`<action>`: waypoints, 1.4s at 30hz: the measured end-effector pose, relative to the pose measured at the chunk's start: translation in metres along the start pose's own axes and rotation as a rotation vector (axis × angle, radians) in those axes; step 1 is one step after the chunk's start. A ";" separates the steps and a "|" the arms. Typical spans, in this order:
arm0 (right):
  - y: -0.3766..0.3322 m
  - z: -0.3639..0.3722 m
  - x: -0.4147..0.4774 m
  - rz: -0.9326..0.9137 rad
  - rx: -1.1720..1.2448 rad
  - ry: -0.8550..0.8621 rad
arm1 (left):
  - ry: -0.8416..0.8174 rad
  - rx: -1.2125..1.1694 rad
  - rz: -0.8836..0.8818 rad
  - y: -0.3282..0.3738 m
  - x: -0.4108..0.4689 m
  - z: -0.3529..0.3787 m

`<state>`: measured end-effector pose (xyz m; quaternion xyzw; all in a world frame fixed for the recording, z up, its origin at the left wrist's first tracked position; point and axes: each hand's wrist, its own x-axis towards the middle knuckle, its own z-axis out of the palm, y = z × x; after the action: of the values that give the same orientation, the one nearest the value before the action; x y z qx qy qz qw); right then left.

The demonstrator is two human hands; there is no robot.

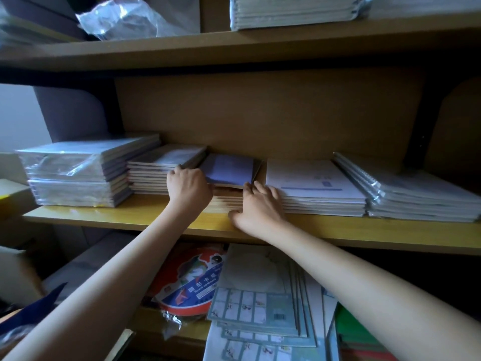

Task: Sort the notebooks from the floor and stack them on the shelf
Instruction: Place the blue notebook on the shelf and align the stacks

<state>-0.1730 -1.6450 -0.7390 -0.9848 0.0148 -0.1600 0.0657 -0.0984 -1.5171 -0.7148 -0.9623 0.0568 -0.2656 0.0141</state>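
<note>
A purple-covered notebook point(229, 169) lies tilted on top of a low stack of tan-edged notebooks point(226, 200) in the middle of the wooden shelf point(364, 230). My left hand point(188, 187) grips the notebook's left front corner with curled fingers. My right hand point(256, 204) rests with fingers spread against the stack's right front side, fingertips touching the purple notebook's right corner. Both forearms reach up from below.
Other notebook stacks flank the middle one: a short stack point(161, 168) and plastic-wrapped bundles point(78, 173) to the left, white-covered notebooks point(317, 188) and spiral pads point(406, 194) to the right. The shelf below holds card sheets point(255, 295) and a round-card pack point(192, 280). Another shelf sits above.
</note>
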 end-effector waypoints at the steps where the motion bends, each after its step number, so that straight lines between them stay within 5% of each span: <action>1: -0.002 0.000 0.003 0.006 0.000 -0.026 | 0.022 -0.025 -0.023 -0.001 0.000 0.002; 7: -0.007 -0.002 0.026 0.073 -0.036 -0.191 | 0.109 -0.082 0.011 0.011 -0.002 0.019; 10: -0.011 -0.001 0.025 0.050 -0.097 -0.186 | 0.158 -0.200 0.258 0.016 -0.004 0.022; 14: -0.006 0.009 0.003 0.032 -0.139 0.005 | 0.093 -0.337 0.527 0.017 -0.010 0.029; 18: 0.014 0.013 -0.038 -0.331 -0.203 0.331 | 0.050 -0.473 0.512 0.012 -0.011 0.035; 24: 0.063 0.004 -0.119 -0.717 -0.490 0.124 | 0.103 -0.517 0.546 0.017 -0.030 0.020; 29: 0.115 -0.014 -0.197 -0.843 -0.386 -0.124 | 0.280 -0.601 1.013 0.040 -0.112 -0.016; 32: 0.155 -0.001 -0.252 -0.794 -0.319 -0.336 | -0.047 -0.613 1.268 0.070 -0.180 0.000; 36: 0.207 0.052 -0.337 -0.458 -0.186 -0.588 | -0.689 -0.517 1.430 0.101 -0.269 0.058; 40: 0.225 0.085 -0.406 0.270 0.163 -0.670 | -1.119 -0.636 1.206 0.124 -0.323 0.105; 42: 0.228 0.103 -0.436 0.524 0.334 -0.664 | -1.336 -0.743 0.865 0.141 -0.347 0.122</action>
<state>-0.5553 -1.8358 -1.0033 -0.9217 0.2158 0.1861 0.2633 -0.3463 -1.6166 -1.0042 -0.7531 0.4791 0.4175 -0.1705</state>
